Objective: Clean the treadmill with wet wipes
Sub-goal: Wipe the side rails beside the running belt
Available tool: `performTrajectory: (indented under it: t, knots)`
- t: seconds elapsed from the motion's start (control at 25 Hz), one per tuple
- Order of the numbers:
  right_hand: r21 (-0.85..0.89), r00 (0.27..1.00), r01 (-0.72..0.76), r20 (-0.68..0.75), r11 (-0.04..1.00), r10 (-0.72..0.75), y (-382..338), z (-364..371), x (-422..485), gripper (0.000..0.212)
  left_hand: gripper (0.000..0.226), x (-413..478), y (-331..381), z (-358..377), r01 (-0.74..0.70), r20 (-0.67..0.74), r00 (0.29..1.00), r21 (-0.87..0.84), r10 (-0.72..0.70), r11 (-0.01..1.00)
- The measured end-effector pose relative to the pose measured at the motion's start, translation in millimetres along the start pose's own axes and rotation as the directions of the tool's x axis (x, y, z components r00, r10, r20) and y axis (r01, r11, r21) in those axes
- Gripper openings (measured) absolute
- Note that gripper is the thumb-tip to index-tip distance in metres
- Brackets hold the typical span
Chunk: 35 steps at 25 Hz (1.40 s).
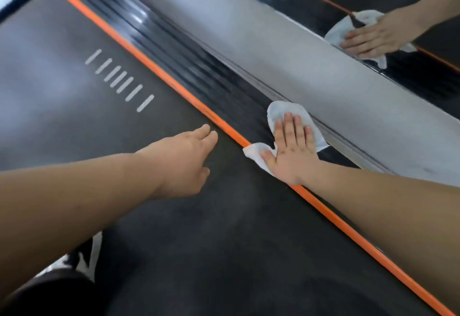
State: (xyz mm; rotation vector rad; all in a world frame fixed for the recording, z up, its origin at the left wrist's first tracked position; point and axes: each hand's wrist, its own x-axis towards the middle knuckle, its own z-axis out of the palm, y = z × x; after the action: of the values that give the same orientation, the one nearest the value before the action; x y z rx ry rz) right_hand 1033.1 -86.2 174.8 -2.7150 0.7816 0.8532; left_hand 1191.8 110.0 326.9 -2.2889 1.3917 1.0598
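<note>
My right hand (292, 152) is flat, fingers together, pressing the wet wipe (281, 114) onto the treadmill's ribbed side rail (189, 66). Left hand (184, 159) rests empty, loosely open, on the belt (62, 106).

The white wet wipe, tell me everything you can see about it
The wet wipe is white, thin and crumpled, spread flat under the right hand, whose open palm presses it onto the ribbed black side rail. One corner laps over the orange stripe beside the thumb. Its far edge lies near the grey ledge. A mirror above reflects it.
</note>
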Motion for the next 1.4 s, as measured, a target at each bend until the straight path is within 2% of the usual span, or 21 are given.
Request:
performTrajectory:
  t: [0.12,0.24,0.32,0.44,0.56,0.8,0.96,1.04,1.16,1.32,1.4]
  knots:
    - [0.018,0.999,-0.007,0.049,1.0,0.006,-3,-10,-2,0.084,0.074,-34,5,7,0.04,0.025,0.999,-0.048,-0.039,0.998]
    - [0.036,0.993,0.008,0.114,0.999,-0.012,-8,-17,-8,0.084,0.077,-32,8,22,0.098,0.071,0.993,-0.07,-0.093,0.993]
    - [0.014,0.998,-0.003,0.071,1.0,0.002,-5,-17,-4,0.083,0.098,-4,14,46,0.187,0.115,0.978,-0.108,-0.175,0.976]
    - [-0.015,0.998,0.046,0.05,0.999,-0.045,0,-17,1,0.08,0.152,41,44,108,0.41,0.214,0.909,-0.309,-0.358,0.858]
    - [-0.044,0.994,0.075,0.082,0.996,-0.071,0,-16,7,0.079,0.169,71,69,147,0.506,0.154,0.86,-0.371,-0.486,0.779]
    - [0.039,0.999,0.004,0.035,0.999,-0.006,18,10,-30,0.074,0.17,80,71,152,0.527,0.106,0.843,-0.355,-0.527,0.772]
    - [0.043,0.958,-0.203,0.213,0.978,0.19,75,51,-111,0.079,0.171,79,71,142,0.549,0.107,0.831,-0.321,-0.546,0.772]
    - [0.061,0.929,-0.264,0.284,0.963,0.236,93,64,-141,0.079,0.172,77,71,142,0.569,0.097,0.816,-0.3,-0.57,0.765]
    - [0.029,0.93,-0.271,0.266,0.962,0.254,113,81,-157,0.08,0.17,75,78,149,0.566,0.082,0.819,-0.281,-0.569,0.775]
    - [0.079,0.95,-0.248,0.218,0.966,0.226,124,94,-157,0.083,0.163,77,99,138,0.609,0.102,0.787,-0.282,-0.608,0.741]
    - [0.079,0.957,-0.223,0.205,0.972,0.203,128,99,-159,0.084,0.148,75,114,137,0.507,0.002,0.846,-0.315,-0.534,0.802]
